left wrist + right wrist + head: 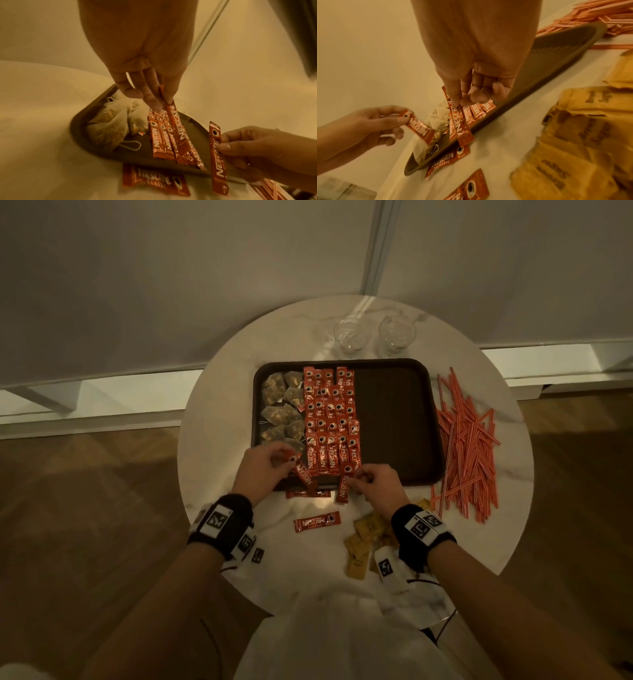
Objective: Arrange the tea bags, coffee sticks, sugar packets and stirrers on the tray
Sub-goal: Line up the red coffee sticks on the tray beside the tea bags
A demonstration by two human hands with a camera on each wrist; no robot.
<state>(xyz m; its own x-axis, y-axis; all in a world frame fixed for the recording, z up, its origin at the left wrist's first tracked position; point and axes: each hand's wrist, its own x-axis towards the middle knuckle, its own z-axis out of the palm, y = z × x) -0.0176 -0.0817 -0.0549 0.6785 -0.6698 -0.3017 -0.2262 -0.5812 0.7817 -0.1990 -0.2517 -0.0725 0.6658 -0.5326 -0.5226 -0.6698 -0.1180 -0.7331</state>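
My left hand (pixel 262 470) pinches one coffee stick (pixel 303 474) by its top, over the tray (pixel 394 419) near edge; right hand (pixel 375 482) pinches another stick (pixel 343 487) likewise; tea bags (pixel 282 409) lie at tray's left, coffee rows (pixel 330 419) beside them; sugar packets (pixel 363 546) & stirrers (pixel 466 446) lie on the table (pixel 212 419), off tray.

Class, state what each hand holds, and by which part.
Left hand pinches a coffee stick by its top end; right hand pinches another coffee stick near its top end.
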